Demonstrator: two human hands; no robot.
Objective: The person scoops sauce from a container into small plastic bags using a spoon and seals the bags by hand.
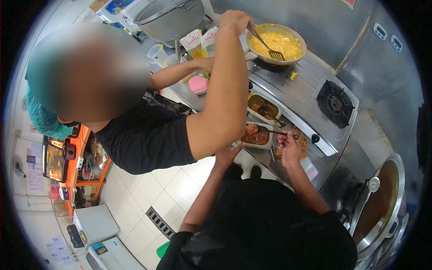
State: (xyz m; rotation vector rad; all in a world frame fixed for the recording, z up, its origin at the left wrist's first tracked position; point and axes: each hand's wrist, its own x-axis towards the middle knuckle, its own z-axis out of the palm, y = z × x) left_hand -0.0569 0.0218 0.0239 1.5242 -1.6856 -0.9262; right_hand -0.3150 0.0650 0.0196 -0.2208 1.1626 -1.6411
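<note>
My right hand (289, 146) is closed round the dark handle of a spoon (270, 131). The spoon's bowl carries reddish food over a metal pan of red-brown sauce (258, 138). My left hand (227, 156) is at the near left corner of that pan, its thumb up. Its fingers are partly hidden by a co-worker's elbow; they curl by something clear that I cannot make out. Behind the sauce pan is a second metal pan with orange-brown liquid (262, 107) and a utensil in it. Under my right hand lies a tray of orange bits (300, 145).
A co-worker's raised hand (236, 21) holds a slotted turner (275, 55) in a frying pan of yellow egg (294, 41) on the stove. An unlit burner (335, 103) is on the right. A large pot of brown liquid (382, 202) stands at lower right. The co-worker's arm crosses close in front.
</note>
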